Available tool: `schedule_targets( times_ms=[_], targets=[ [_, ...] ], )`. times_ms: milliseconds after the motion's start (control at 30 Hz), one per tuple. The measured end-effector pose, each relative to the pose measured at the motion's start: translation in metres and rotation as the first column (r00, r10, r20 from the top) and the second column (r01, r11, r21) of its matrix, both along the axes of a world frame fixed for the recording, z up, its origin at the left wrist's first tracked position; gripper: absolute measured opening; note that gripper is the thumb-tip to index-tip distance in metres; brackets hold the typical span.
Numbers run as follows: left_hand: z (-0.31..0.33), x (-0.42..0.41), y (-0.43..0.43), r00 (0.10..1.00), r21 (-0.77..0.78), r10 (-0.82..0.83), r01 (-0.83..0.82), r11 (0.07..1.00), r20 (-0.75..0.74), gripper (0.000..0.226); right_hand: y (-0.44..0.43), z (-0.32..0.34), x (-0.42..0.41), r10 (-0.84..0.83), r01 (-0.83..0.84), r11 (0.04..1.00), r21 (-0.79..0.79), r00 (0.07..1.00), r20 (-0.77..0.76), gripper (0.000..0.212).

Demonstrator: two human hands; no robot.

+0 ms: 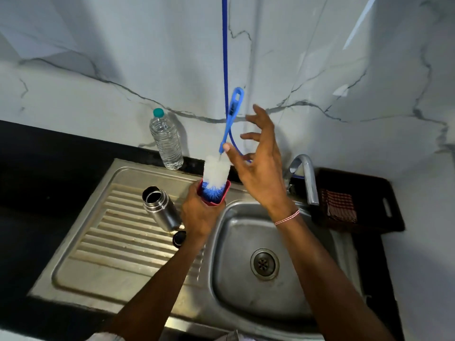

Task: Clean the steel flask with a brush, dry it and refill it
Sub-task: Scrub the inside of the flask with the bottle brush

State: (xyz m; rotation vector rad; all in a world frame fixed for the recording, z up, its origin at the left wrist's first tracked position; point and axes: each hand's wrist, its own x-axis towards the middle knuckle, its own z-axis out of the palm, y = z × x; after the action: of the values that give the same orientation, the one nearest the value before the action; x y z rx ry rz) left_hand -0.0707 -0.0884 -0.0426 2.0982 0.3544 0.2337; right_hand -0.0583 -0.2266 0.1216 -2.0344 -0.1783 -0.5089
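The steel flask (161, 207) stands open on the ribbed drainboard (118, 242), left of my hands. Its dark cap (179, 238) lies just in front of it, partly hidden by my left wrist. My left hand (199, 212) grips a small red cup (216, 196) above the sink's edge. A bottle brush (216, 173) with white and blue bristles stands in that cup, its blue handle (232, 116) pointing up. My right hand (258, 163) is beside the handle with fingers spread, the thumb tip touching the handle's lower end.
A plastic water bottle (166, 141) with a teal cap stands against the marble wall. The sink basin (246, 291) with its drain lies below, a steel tap (305, 175) at its right. A checked cloth (338, 205) lies in a black tray (391, 217). A blue hose (225, 57) hangs down the wall.
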Motion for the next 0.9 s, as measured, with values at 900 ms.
schedule_targets(
  times_ms=[900],
  targets=[
    [-0.054, -0.100, -0.017, 0.861, -0.036, -0.505, 0.507, 0.861, 0.055, 0.099, -0.079, 0.021, -0.163, -0.193, -0.325, 0.106, -0.940, 0.920, -0.340, 0.005]
  ],
)
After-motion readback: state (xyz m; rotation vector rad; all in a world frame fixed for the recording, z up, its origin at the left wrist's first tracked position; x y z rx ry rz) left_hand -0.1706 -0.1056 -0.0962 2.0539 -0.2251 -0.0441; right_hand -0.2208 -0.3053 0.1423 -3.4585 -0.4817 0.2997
